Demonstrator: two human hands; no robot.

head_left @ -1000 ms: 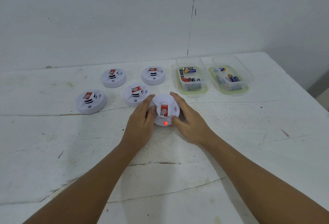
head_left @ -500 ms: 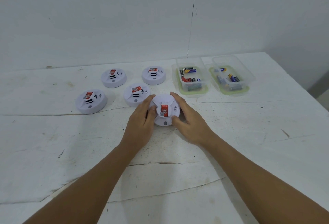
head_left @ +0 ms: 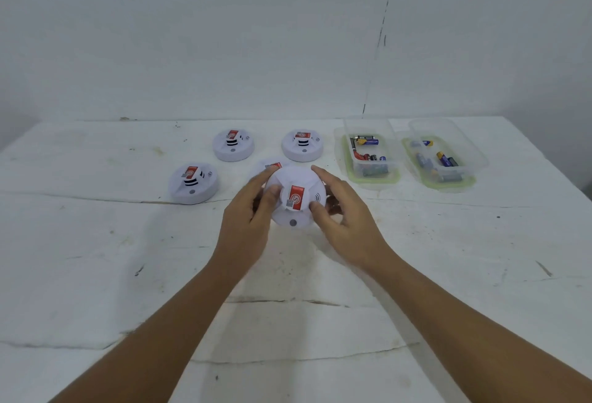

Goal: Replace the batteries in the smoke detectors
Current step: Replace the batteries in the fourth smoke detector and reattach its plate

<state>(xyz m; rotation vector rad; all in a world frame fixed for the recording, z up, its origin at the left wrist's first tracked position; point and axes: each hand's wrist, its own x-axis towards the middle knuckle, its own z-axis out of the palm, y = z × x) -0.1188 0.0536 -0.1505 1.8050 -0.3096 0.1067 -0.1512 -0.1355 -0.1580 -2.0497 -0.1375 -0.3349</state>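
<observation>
- Both hands are round one white smoke detector [head_left: 296, 199], which sits near the middle of the white bench [head_left: 96, 242], its red label facing up and a small grey button at its near edge.
- The left hand [head_left: 248, 213] grips its left side: the fingers curl over the far rim and the thumb lies on top beside the label.
- The right hand [head_left: 344, 210] grips the right side, forefinger stretched along the far rim, thumb pressed near the little sound-wave mark; the other fingers are curled under, by the rim.
- The detector looks raised a little off the bench and tipped toward the person, though I cannot say for certain that it is clear of the surface.
- Just behind it, mostly hidden by the left fingers, a second detector [head_left: 272, 166] shows only its red label and a strip of white.
- Three more stand flat on the bench: the left detector [head_left: 193, 183] beside the held one, the far-left detector [head_left: 233, 145] and the far-middle detector [head_left: 302, 145] nearer the wall.
- To the right, two clear plastic tubs stand side by side, each on a greenish lid.
- The nearer tub [head_left: 368, 149] holds several batteries [head_left: 366, 141], black, gold and red among them.
- The farther tub [head_left: 445, 156] holds loose cells [head_left: 445, 159] too, blue, gold and grey.
- The bench top is scuffed and cracked, and it butts against a pale wall [head_left: 224, 34].
</observation>
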